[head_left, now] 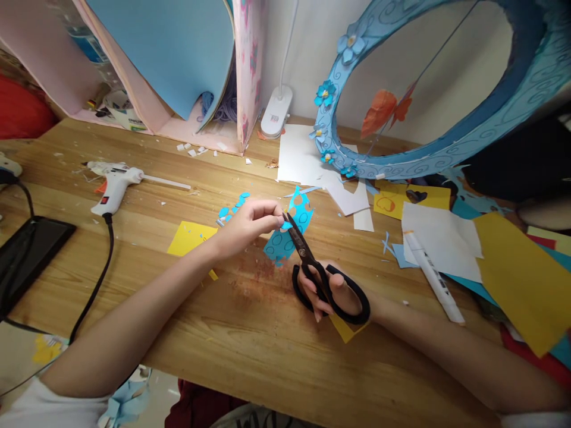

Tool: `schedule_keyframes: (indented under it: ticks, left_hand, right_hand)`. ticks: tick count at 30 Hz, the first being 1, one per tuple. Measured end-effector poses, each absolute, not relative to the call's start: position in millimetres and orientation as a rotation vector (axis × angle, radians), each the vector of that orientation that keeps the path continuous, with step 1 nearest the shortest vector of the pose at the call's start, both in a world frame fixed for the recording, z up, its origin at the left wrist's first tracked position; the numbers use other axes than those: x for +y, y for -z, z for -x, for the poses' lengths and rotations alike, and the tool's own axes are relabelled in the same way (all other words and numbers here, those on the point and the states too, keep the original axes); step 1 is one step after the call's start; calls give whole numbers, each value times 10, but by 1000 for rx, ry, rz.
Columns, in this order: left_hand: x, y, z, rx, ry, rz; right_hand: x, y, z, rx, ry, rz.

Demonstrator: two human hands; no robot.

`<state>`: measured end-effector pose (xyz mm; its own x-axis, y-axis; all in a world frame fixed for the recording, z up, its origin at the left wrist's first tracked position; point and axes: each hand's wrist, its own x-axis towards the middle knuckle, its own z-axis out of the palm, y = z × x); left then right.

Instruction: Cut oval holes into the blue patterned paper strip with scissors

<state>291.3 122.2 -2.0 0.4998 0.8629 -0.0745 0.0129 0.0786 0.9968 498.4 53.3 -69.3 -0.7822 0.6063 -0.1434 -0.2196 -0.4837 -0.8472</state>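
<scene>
Between the thumb and fingers of my left hand (pixel 256 223) is a small blue paper piece (pixel 286 226). My right hand (pixel 330 291) has its fingers through the handles of black scissors (pixel 307 252). The scissor tips point away from me and meet the edge of the small piece; the blades look slightly parted. Behind and below them a blue paper sheet (pixel 281 242) with drawn ovals and cut-out holes lies on the table. Several cut blue petal shapes (pixel 224 212) lie just beyond my left hand.
A white glue gun (pixel 118 181) with a cord lies at left, near a black tablet-like device (pixel 38 255). A blue decorated ring (pixel 439 157) with paper flowers stands at the back right. Paper sheets (pixel 520 273) and a white marker (pixel 435 279) lie at right. A pink shelf (pixel 250 71) stands behind.
</scene>
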Motion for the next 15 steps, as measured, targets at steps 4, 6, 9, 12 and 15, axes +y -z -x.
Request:
schedule_keyframes:
  ticks: [4,6,9,12,15]
  left_hand:
    - [1292,48,-2882,985,-901,-1313]
    - [1370,103,-2830,1121,-1047,-1244]
    - [1482,233,-2742,1449,-1229,-1226]
    - [1499,344,-2726,1802,-1324,-1358]
    - [1389,354,-2797,1705,-1307,-1560]
  right_hand:
    - [528,706,-4974,-1184,-2249,635]
    - [519,716,-4969,-1173,-2242,635]
    - [507,735,-4962,-1170,-2235,645]
    - [497,759,-4957,-1159,-2234,653]
    - [490,775,-4947,-1149,-2240,639]
